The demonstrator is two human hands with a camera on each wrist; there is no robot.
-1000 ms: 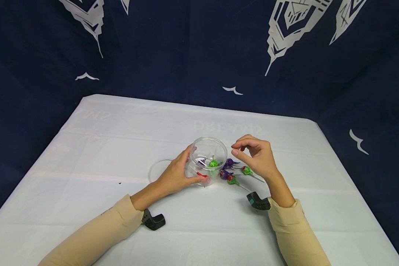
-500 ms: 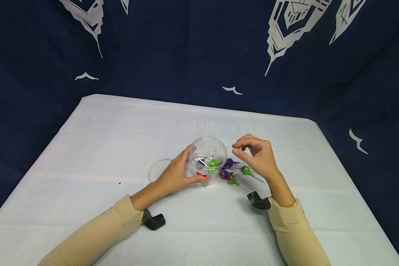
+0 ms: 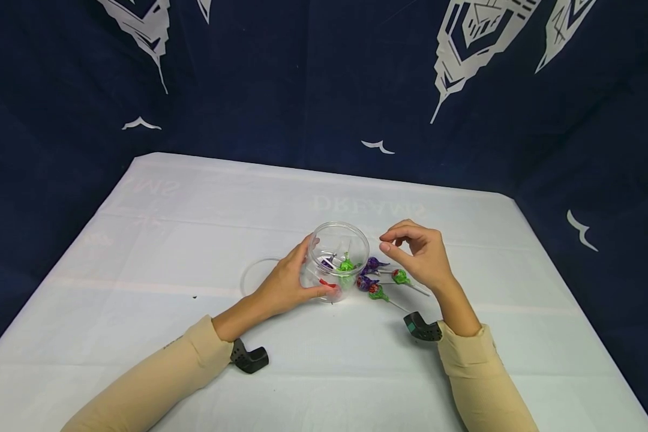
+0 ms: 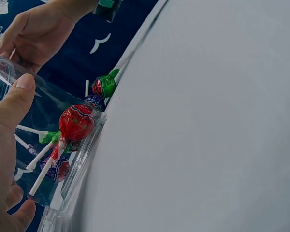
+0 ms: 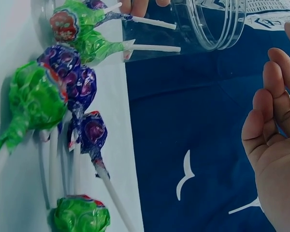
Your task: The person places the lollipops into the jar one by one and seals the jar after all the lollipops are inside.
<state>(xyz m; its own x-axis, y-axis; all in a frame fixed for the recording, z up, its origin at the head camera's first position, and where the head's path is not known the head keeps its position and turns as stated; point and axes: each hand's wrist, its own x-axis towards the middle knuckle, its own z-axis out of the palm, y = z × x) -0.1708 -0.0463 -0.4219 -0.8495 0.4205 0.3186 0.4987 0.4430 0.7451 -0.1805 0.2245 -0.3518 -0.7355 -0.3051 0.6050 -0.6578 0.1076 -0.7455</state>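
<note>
A clear plastic jar (image 3: 337,241) stands upright on the table with its mouth uncovered. My left hand (image 3: 283,287) grips its side, thumb across the front. Inside, the left wrist view shows a red lollipop (image 4: 76,123) with its stick leaning, and a purple lollipop (image 4: 55,168) below it; a green lollipop (image 3: 346,264) is in there too. To the jar's right lie several wrapped lollipops, among them a purple lollipop (image 3: 374,264) and a green lollipop (image 3: 400,276). Above these, just right of the jar's rim, my right hand (image 3: 422,251) hovers with loosely bent fingers and nothing held.
Left of the jar, partly behind my left hand, lies a clear round lid (image 3: 246,271). White cloth covers the table (image 3: 324,372). A dark blue curtain (image 3: 302,90) with white patterns hangs behind it. A tiny dark speck (image 3: 195,297) is on the cloth at left.
My right hand has drifted very slightly to the right, away from the jar. My left hand, the jar and the lollipops stay where they were.
</note>
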